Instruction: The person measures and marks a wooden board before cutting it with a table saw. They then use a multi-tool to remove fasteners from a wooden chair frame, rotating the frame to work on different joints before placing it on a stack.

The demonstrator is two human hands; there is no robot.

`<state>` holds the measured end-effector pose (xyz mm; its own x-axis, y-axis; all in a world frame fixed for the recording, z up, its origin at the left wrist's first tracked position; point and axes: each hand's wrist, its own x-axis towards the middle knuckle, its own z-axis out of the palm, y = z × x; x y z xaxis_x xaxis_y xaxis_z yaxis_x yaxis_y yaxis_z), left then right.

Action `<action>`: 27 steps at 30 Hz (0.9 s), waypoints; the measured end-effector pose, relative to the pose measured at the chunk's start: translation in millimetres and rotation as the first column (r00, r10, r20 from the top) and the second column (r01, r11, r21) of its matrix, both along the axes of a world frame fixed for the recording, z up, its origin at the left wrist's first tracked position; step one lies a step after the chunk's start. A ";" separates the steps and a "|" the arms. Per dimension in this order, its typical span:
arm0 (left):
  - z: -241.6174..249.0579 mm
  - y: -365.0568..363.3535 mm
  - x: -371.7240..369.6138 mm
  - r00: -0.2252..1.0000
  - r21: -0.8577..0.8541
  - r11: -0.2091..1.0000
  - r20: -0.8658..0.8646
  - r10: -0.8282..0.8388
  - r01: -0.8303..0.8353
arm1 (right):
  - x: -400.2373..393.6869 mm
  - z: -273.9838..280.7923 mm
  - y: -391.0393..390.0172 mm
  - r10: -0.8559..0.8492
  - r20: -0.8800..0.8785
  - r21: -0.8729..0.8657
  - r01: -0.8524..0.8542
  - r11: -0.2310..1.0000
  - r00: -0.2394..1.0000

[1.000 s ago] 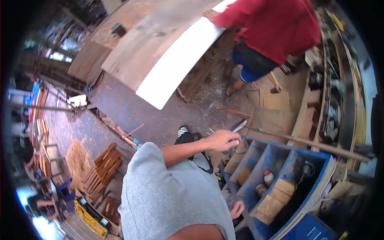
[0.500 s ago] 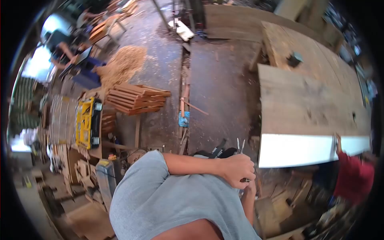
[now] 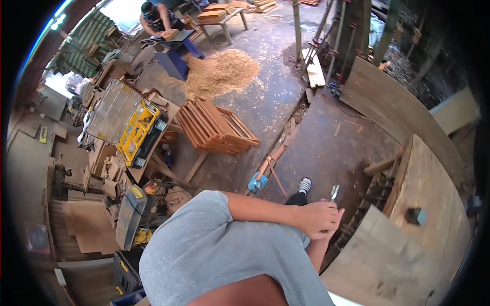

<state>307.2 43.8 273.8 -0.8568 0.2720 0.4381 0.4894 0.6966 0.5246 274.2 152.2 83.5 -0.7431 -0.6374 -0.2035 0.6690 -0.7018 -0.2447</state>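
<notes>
My left hand (image 3: 316, 218) and my right hand (image 3: 336, 220) are clasped together in front of my body, at the lower middle right. A metal pliers-like tool (image 3: 334, 193) sticks out beyond their closed fingers, its two slim jaws slightly apart. The dark end of a handle shows beneath my left hand. Much of the grip is hidden where the hands overlap. Just left of the tool a foot in a striped sandal (image 3: 304, 185) rests on the floor.
Slatted wooden frames (image 3: 217, 127) and a sawdust pile (image 3: 224, 71) lie ahead. Leftward are a yellow organizer case (image 3: 138, 132) and a grey tool case (image 3: 133, 217). A person (image 3: 161, 20) handles wood at a blue machine (image 3: 176, 56). Wooden boards (image 3: 393, 255) stand at right.
The view has swung left, bringing the person at the machine into clearer sight; the red-sleeved person at right is out of view. Both hands remain together with the tool.
</notes>
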 end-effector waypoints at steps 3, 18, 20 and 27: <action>27.8 -75.4 -34.4 0.991 0.141 0.984 0.085 0.100 -0.111 | -84.3 7.0 -38.9 0.393 -0.011 0.039 -0.392 0.919 0.920; -79.9 -525.9 56.0 0.691 0.767 -0.387 0.635 0.346 -0.511 | -124.0 132.5 -616.8 0.978 -0.184 0.367 -0.930 -0.028 -0.102; -94.6 -592.2 72.0 0.723 0.810 -0.380 0.578 0.379 -0.447 | -99.2 120.3 -691.9 0.972 -0.154 0.395 -0.913 -0.106 -0.180; -49.2 -821.5 114.5 0.551 0.764 -0.471 0.644 0.531 -0.440 | -28.4 128.4 -941.6 0.965 -0.073 0.497 -0.848 -0.183 -0.251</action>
<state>421.7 -777.8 224.7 -0.2808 -0.8914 -0.3557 0.3349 -0.4383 0.8341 245.8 -789.5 211.9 0.6323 -0.6385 -0.4387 0.3127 0.7285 -0.6095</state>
